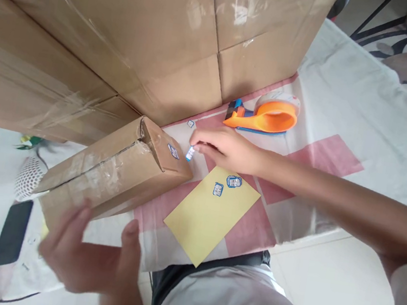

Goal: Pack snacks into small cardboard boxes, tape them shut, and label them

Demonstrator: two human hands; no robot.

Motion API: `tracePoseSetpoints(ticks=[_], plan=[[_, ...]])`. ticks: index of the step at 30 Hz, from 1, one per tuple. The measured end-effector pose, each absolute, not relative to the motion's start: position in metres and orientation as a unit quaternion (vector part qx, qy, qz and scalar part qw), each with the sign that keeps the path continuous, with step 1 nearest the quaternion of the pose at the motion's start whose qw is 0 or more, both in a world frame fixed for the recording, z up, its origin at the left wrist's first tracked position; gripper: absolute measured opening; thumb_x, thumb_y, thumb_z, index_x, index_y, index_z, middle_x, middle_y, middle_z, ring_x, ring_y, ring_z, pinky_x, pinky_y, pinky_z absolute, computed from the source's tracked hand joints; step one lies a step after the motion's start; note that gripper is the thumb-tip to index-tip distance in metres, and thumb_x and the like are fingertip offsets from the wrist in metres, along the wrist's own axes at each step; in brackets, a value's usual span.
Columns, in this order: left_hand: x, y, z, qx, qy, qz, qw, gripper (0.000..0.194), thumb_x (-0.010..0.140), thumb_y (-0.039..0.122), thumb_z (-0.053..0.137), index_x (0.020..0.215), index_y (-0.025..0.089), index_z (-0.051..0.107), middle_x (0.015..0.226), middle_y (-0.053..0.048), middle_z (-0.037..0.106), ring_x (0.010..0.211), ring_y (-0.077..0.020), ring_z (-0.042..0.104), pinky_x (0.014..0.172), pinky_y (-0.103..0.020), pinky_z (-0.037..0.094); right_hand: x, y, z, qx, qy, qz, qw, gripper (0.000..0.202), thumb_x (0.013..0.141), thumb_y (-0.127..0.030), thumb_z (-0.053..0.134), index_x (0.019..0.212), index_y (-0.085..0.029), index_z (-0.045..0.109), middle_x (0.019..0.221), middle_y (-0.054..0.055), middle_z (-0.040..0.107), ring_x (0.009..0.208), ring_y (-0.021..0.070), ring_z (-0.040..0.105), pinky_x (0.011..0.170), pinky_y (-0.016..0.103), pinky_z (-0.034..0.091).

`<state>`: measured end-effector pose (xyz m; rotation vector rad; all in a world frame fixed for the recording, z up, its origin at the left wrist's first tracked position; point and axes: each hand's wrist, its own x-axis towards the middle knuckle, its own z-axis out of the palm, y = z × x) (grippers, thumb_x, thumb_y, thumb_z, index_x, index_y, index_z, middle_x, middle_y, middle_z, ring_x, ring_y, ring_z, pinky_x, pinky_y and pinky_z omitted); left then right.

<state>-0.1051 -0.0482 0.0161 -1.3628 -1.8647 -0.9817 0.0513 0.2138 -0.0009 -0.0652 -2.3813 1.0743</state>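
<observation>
Between the thumb and fingers of my right hand [223,147] is a small blue-and-white sticker [190,152], pinched just right of a cardboard box's end. That box [121,171] bears another sticker [173,151] on its end face. One more small sticker [190,124] lies on the cloth above my fingertips. Below my right wrist rests a yellow sheet [204,228] with two blue-outlined stickers near its upper corner. My left hand [93,253], somewhat blurred, hovers in front of the box with thumb and fingers apart and nothing in it.
Large taped cartons [160,30] wall off the far side. An orange tape dispenser [265,116] sits beyond my right forearm. At left lie a black phone [12,232] and a white perforated object [28,178]. A pink-and-white cloth [332,155] covers the table.
</observation>
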Motion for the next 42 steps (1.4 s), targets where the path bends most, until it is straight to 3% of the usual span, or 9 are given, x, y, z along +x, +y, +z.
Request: tracePoseSetpoints(ticks=[4, 9, 17, 22, 25, 28, 33, 36, 42], plan=[[-0.145, -0.048, 0.039, -0.582, -0.757, -0.174, 0.24, 0.102, 0.082, 0.043, 0.081, 0.167, 0.032, 0.024, 0.17, -0.013, 0.034, 0.156, -0.0462, 0.032, 0.126, -0.072, 0.019, 0.011, 0.229, -0.024, 0.025, -0.884, 0.408, 0.229, 0.021, 0.107, -0.026, 0.039, 0.094, -0.022, 0.054, 0.093, 0.003, 0.065, 0.084, 0.0169, 0.057, 0.075, 0.029, 0.038], [-0.155, -0.043, 0.035, -0.605, -0.751, -0.131, 0.228, 0.108, 0.078, 0.047, 0.086, 0.166, 0.027, 0.027, 0.159, -0.019, 0.048, 0.147, -0.046, 0.046, 0.122, -0.069, 0.031, -0.001, 0.216, -0.031, 0.026, -0.856, 0.465, 0.226, 0.019, 0.108, -0.029, 0.037, 0.096, -0.022, 0.051, 0.096, 0.003, 0.065, 0.086, 0.0162, 0.058, 0.077, 0.028, 0.039], [-0.153, -0.044, 0.033, -0.581, -0.767, -0.147, 0.227, 0.106, 0.075, 0.049, 0.088, 0.164, 0.037, 0.031, 0.161, -0.01, 0.049, 0.148, -0.0387, 0.048, 0.127, -0.059, 0.027, -0.003, 0.204, -0.035, -0.047, -0.81, 0.534, 0.236, 0.006, 0.104, -0.028, 0.044, 0.1, -0.023, 0.045, 0.09, 0.0, 0.064, 0.077, 0.015, 0.056, 0.071, 0.028, 0.038], [-0.148, -0.042, 0.033, -0.575, -0.769, -0.147, 0.236, 0.107, 0.073, 0.05, 0.089, 0.163, 0.034, 0.034, 0.157, -0.013, 0.053, 0.145, -0.0396, 0.051, 0.125, -0.06, 0.031, 0.003, 0.172, -0.037, -0.13, -0.752, 0.549, 0.341, 0.008, 0.101, -0.025, 0.051, 0.095, -0.02, 0.055, 0.087, 0.0, 0.061, 0.075, 0.0135, 0.054, 0.071, 0.028, 0.042], [-0.148, -0.042, 0.034, -0.578, -0.767, -0.14, 0.239, 0.102, 0.077, 0.046, 0.088, 0.163, 0.03, 0.035, 0.156, -0.017, 0.053, 0.145, -0.041, 0.051, 0.125, -0.062, 0.031, 0.014, 0.143, -0.038, -0.148, -0.735, 0.54, 0.383, 0.026, 0.103, -0.019, 0.042, 0.119, -0.016, 0.062, 0.099, 0.006, 0.062, 0.086, 0.0154, 0.06, 0.078, 0.03, 0.049], [-0.149, -0.043, 0.035, -0.603, -0.754, -0.114, 0.235, 0.097, 0.08, 0.037, 0.087, 0.163, 0.031, 0.037, 0.158, -0.017, 0.05, 0.146, -0.0425, 0.05, 0.124, -0.063, 0.033, 0.021, 0.129, -0.039, -0.137, -0.763, 0.524, 0.352, 0.049, 0.1, -0.014, 0.038, 0.147, -0.015, 0.05, 0.105, 0.009, 0.059, 0.094, 0.018, 0.061, 0.083, 0.033, 0.054], [-0.15, -0.046, 0.036, -0.608, -0.751, -0.122, 0.226, 0.09, 0.082, 0.031, 0.085, 0.16, 0.036, 0.041, 0.162, -0.012, 0.046, 0.143, -0.0453, 0.051, 0.122, -0.065, 0.037, 0.014, 0.141, -0.039, -0.127, -0.757, 0.584, 0.263, 0.077, 0.089, -0.013, 0.054, 0.162, -0.02, 0.034, 0.12, 0.01, 0.06, 0.096, 0.019, 0.063, 0.084, 0.034, 0.057], [-0.15, -0.045, 0.035, -0.6, -0.757, -0.132, 0.222, 0.088, 0.083, 0.034, 0.085, 0.159, 0.038, 0.042, 0.162, -0.01, 0.046, 0.143, -0.0444, 0.051, 0.122, -0.065, 0.036, 0.01, 0.146, -0.042, -0.128, -0.75, 0.59, 0.27, 0.084, 0.082, -0.012, 0.061, 0.162, -0.024, 0.035, 0.111, 0.006, 0.063, 0.091, 0.0177, 0.062, 0.079, 0.032, 0.056], [-0.151, -0.039, 0.034, -0.601, -0.749, -0.135, 0.246, 0.088, 0.082, 0.035, 0.085, 0.159, 0.037, 0.043, 0.159, -0.01, 0.051, 0.143, -0.04, 0.053, 0.123, -0.058, 0.038, 0.011, 0.141, -0.049, -0.136, -0.758, 0.531, 0.354, 0.064, 0.078, -0.014, 0.062, 0.141, -0.021, 0.051, 0.099, 0.002, 0.058, 0.084, 0.0161, 0.061, 0.075, 0.031, 0.055]])
